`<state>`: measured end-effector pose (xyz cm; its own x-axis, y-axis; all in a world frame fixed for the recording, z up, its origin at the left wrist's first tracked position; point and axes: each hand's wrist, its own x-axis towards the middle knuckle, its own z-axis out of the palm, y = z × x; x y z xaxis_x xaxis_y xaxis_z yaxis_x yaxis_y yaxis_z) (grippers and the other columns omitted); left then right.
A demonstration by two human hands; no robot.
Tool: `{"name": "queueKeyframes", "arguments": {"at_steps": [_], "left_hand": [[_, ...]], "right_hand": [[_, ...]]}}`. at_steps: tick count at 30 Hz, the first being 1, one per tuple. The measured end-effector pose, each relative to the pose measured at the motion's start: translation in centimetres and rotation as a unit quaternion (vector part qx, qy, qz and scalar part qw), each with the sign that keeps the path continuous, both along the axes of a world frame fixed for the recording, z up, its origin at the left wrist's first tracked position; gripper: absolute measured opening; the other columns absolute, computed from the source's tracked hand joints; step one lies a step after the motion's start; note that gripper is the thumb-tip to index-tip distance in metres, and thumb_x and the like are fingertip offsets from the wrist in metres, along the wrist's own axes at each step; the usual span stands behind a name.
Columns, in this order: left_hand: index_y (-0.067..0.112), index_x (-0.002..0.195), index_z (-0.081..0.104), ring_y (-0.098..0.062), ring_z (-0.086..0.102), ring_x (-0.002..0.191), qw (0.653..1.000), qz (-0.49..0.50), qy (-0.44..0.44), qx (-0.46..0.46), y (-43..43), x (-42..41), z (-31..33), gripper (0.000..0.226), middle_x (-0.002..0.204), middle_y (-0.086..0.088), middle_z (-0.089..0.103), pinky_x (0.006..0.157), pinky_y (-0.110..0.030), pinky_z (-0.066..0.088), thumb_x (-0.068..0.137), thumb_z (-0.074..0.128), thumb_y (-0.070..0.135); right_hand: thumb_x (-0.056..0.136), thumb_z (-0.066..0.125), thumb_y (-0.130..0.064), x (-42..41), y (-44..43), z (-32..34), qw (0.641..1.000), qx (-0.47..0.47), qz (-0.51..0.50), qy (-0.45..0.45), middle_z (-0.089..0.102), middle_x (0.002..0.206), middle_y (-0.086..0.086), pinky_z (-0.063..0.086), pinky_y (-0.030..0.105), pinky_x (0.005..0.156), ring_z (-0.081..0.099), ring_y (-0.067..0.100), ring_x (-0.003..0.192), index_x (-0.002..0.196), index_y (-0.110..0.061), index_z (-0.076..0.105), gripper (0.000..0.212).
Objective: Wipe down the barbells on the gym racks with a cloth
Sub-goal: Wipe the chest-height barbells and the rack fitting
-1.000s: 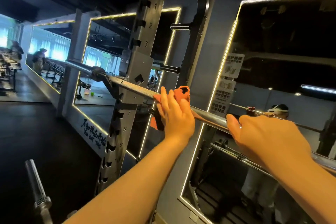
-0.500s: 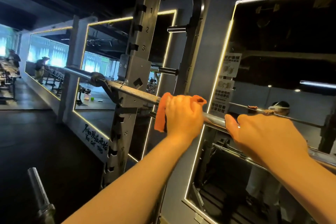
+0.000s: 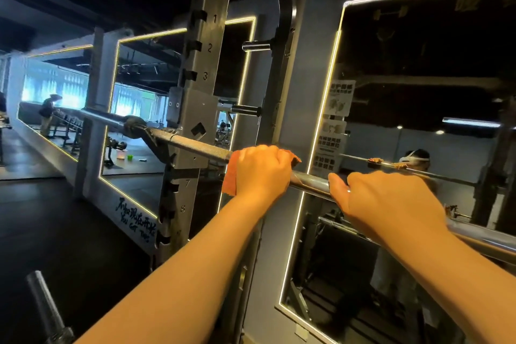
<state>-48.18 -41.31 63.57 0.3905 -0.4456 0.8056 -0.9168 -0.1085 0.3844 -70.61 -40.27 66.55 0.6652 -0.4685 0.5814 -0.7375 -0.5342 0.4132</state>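
Note:
A steel barbell (image 3: 195, 145) lies across the hooks of a grey numbered rack upright (image 3: 192, 120) and runs from far left to lower right. My left hand (image 3: 262, 170) grips the bar with an orange cloth (image 3: 229, 179) wrapped round it; the cloth hangs below my fist and a corner sticks out on the right. My right hand (image 3: 391, 198) grips the bare bar a little to the right, fingers curled over it. The bar between the two hands shines.
Lit-edged wall mirrors (image 3: 418, 92) stand behind the rack and reflect me. A second bar's sleeve end (image 3: 44, 307) pokes up at lower left. Short pegs (image 3: 255, 45) jut from the rack. Dark rubber floor (image 3: 55, 232) spreads left; a person (image 3: 47, 114) stands far off.
My left hand went from lying open on the cloth to closing round cloth and bar, and slid slightly right. My right hand kept its grip.

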Motion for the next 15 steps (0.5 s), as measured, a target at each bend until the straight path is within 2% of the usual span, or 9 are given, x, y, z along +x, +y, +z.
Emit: {"name": "queueKeyframes", "arguments": {"at_steps": [2, 4, 5, 7, 9, 11, 13, 14, 15], "left_hand": [[0.026, 0.074, 0.043, -0.014, 0.048, 0.077, 0.998, 0.009, -0.065, 0.000, 0.1, -1.8, -0.7, 0.031, 0.077, 0.012, 0.044, 0.073, -0.033, 0.032, 0.097, 0.025, 0.038], [0.026, 0.077, 0.045, -0.014, 0.048, 0.079, 0.998, -0.016, -0.060, 0.002, 0.0, -3.0, -1.1, 0.030, 0.079, 0.011, 0.046, 0.076, -0.035, 0.031, 0.098, 0.027, 0.037], [0.025, 0.077, 0.048, -0.012, 0.047, 0.080, 0.998, -0.040, -0.047, -0.009, 0.2, -4.0, -1.2, 0.033, 0.080, 0.010, 0.049, 0.081, -0.035, 0.035, 0.099, 0.027, 0.037], [0.023, 0.082, 0.057, -0.011, 0.050, 0.085, 0.994, -0.095, -0.041, -0.039, 1.0, -6.2, -1.6, 0.040, 0.085, 0.008, 0.059, 0.099, -0.036, 0.034, 0.100, 0.024, 0.037], [0.023, 0.089, 0.060, -0.012, 0.053, 0.090, 0.988, -0.139, -0.045, -0.050, 1.8, -7.0, -1.8, 0.042, 0.091, 0.007, 0.062, 0.105, -0.036, 0.031, 0.100, 0.023, 0.039], [0.026, 0.087, 0.057, -0.012, 0.051, 0.082, 0.983, -0.125, -0.126, -0.040, 2.2, -5.6, -1.8, 0.038, 0.084, 0.009, 0.057, 0.092, -0.038, 0.041, 0.100, 0.024, 0.041], [0.021, 0.085, 0.057, -0.017, 0.054, 0.072, 0.976, -0.094, -0.197, -0.015, 2.4, -4.0, -1.4, 0.042, 0.077, 0.005, 0.055, 0.075, -0.039, 0.046, 0.100, 0.025, 0.044], [0.018, 0.085, 0.057, -0.020, 0.056, 0.071, 0.976, -0.073, -0.206, 0.006, 2.5, -3.5, -0.8, 0.046, 0.076, 0.003, 0.055, 0.073, -0.039, 0.048, 0.100, 0.024, 0.045], [0.018, 0.085, 0.057, -0.021, 0.058, 0.073, 0.978, -0.054, -0.198, 0.029, 2.6, -3.0, -0.2, 0.046, 0.077, 0.002, 0.058, 0.074, -0.040, 0.049, 0.101, 0.024, 0.044]], "right_hand": [[0.108, 0.016, -0.050, 0.1, -0.3, -0.2, 0.999, -0.012, -0.038, 0.009, 0.057, 0.076, -0.004, 0.059, 0.032, 0.069, 0.064, 0.013, 0.067, 0.110, -0.028, 0.042, 0.034], [0.104, 0.009, -0.055, 0.2, -0.1, 0.0, 0.997, -0.022, -0.063, 0.025, 0.056, 0.071, -0.005, 0.059, 0.032, 0.069, 0.062, 0.012, 0.064, 0.091, -0.025, 0.041, 0.046], [0.104, 0.009, -0.055, 0.4, 0.2, 0.1, 0.995, -0.016, -0.088, 0.036, 0.055, 0.071, -0.004, 0.059, 0.032, 0.070, 0.062, 0.012, 0.064, 0.089, -0.025, 0.036, 0.043], [0.107, 0.012, -0.051, 0.4, 0.3, 0.1, 0.995, -0.028, -0.074, 0.058, 0.051, 0.074, -0.002, 0.059, 0.033, 0.071, 0.064, 0.014, 0.071, 0.089, -0.029, 0.020, 0.029], [0.110, 0.018, -0.046, 0.2, 0.7, 0.1, 0.995, -0.032, -0.060, 0.077, 0.042, 0.073, -0.002, 0.060, 0.033, 0.072, 0.066, 0.017, 0.077, 0.103, -0.028, 0.024, 0.020], [0.111, 0.021, -0.043, 0.2, 1.1, 0.0, 0.995, -0.031, -0.069, 0.070, 0.034, 0.072, -0.002, 0.059, 0.034, 0.073, 0.066, 0.019, 0.080, 0.115, -0.024, 0.025, 0.020], [0.110, 0.021, -0.044, 0.1, 1.6, 0.3, 0.993, -0.016, -0.097, 0.071, 0.043, 0.075, -0.002, 0.059, 0.036, 0.074, 0.066, 0.019, 0.078, 0.125, -0.020, 0.036, 0.032], [0.110, 0.024, -0.042, 0.0, 1.6, 0.3, 0.993, -0.013, -0.097, 0.065, 0.048, 0.080, 0.000, 0.059, 0.036, 0.073, 0.066, 0.020, 0.078, 0.132, -0.016, 0.038, 0.036], [0.109, 0.031, -0.037, -0.1, 1.6, 0.3, 0.994, -0.016, -0.084, 0.068, 0.051, 0.089, 0.004, 0.058, 0.036, 0.073, 0.066, 0.023, 0.081, 0.141, -0.012, 0.032, 0.040]]}}
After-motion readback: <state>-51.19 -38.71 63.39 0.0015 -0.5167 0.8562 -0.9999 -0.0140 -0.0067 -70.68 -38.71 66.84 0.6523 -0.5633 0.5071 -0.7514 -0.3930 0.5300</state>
